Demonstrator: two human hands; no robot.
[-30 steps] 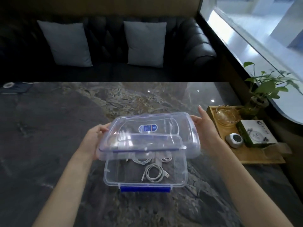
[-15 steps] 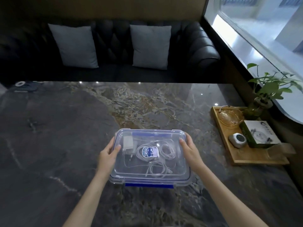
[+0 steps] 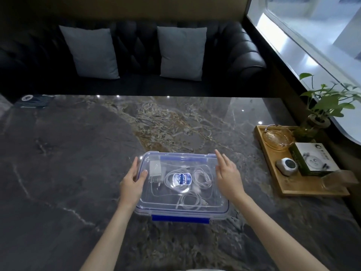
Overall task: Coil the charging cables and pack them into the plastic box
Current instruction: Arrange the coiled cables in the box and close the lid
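A dark marble surface fills the frame, bare across its whole left half. At lower centre stands the clear plastic box, its lid laid on top. The left hand rests against the box's left edge, fingers loose and thumb lying on the lid, holding nothing. Through the lid show a white charger plug at the left and three coiled white cables beside and below it. A blue latch on the near side looks not yet clipped. The right hand is open and flat just beside the box's right edge; whether it touches is unclear. Packing seems done; the next move is likely pressing the lid down and snapping the latches. Further right, well apart, a wooden tray sits near the surface's right edge, leaving ample room around the box.
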